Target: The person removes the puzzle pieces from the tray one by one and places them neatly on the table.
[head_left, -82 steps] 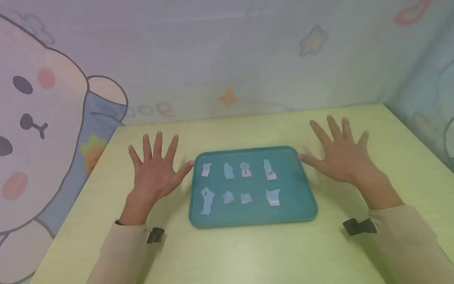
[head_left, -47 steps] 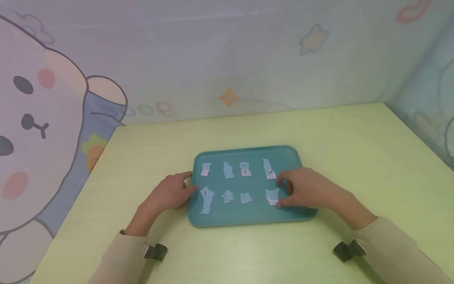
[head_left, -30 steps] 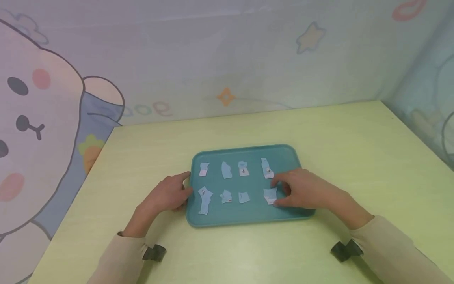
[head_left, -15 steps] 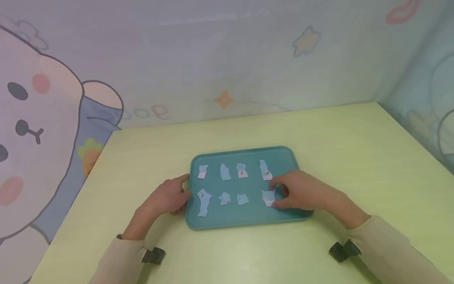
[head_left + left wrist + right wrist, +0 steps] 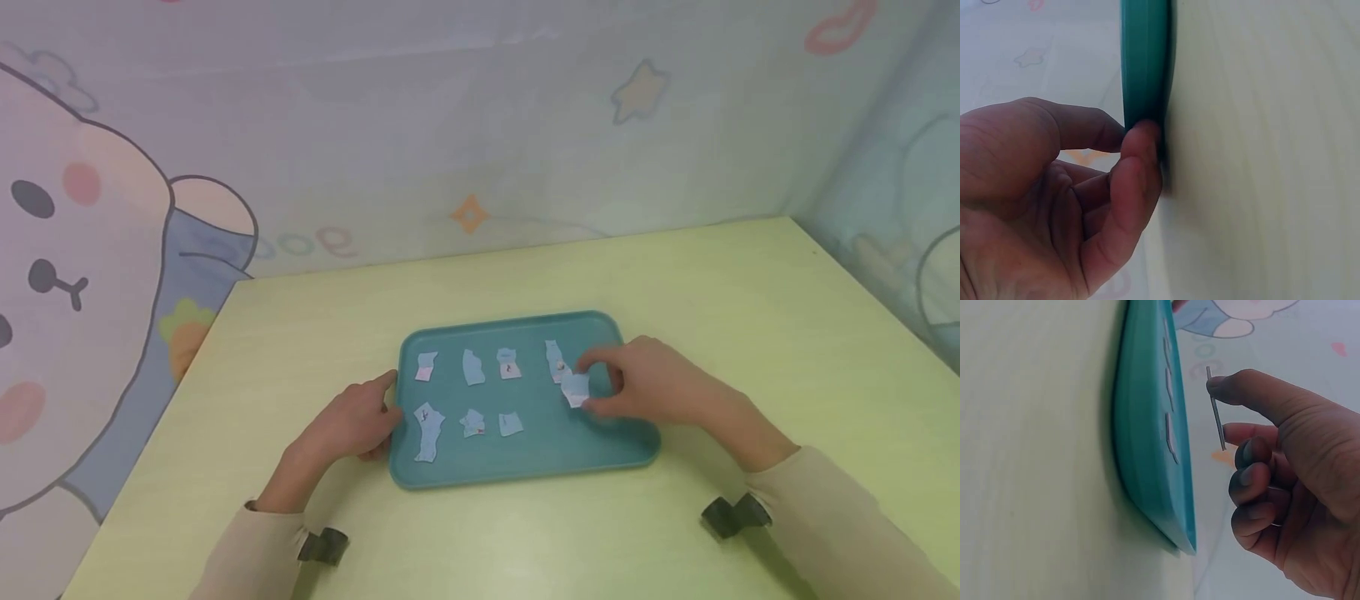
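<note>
a teal tray on a table, with one paper scrap held above it
a printed backdrop fills the upper part of the head view, a cartoon animal running down its left side; the pale yellow table spreads across the lower part, the tray at its lower middle. the left hand, just left of the tray, grips the left rim, thumb and fingers touching it. the right hand, over the tray's right side, pinches the blue-and-white scrap between thumb and finger, clear of the tray in the right wrist view. seven more scraps lie on the tray, four in the upper row and three in the lower, all left of the right hand's fingertips
</note>
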